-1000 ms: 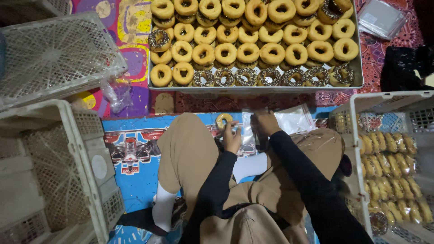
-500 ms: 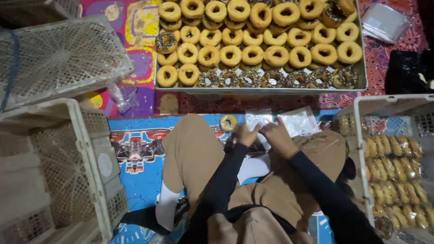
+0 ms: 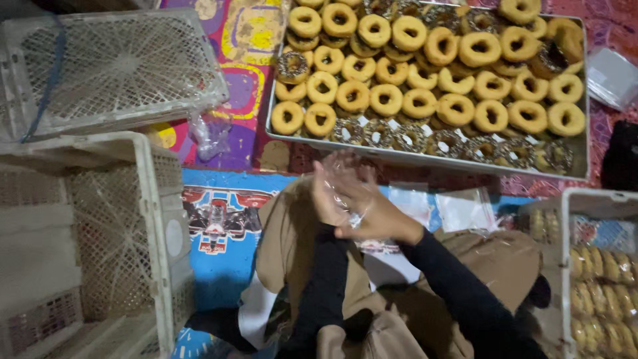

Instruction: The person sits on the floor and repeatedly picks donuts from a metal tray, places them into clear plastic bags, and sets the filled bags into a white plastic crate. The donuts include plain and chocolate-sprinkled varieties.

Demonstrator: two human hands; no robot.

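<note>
Both hands meet over the lap: left hand [image 3: 330,199] and right hand [image 3: 373,214] w/ fingers curled round a thin clear plastic bag [image 3: 347,186], pinching it between them; blurred, can't tell if a doughnut's inside. Big metal tray of ring doughnuts [image 3: 425,158], plain golden + chocolate-sprinkled, sits just beyond & looks nearly full, so most seems unbagged. White plastic crate on the right [image 3: 567,226] already holds bagged pieces; more flat clear bags [image 3: 468,207] lie by the knee.
</note>
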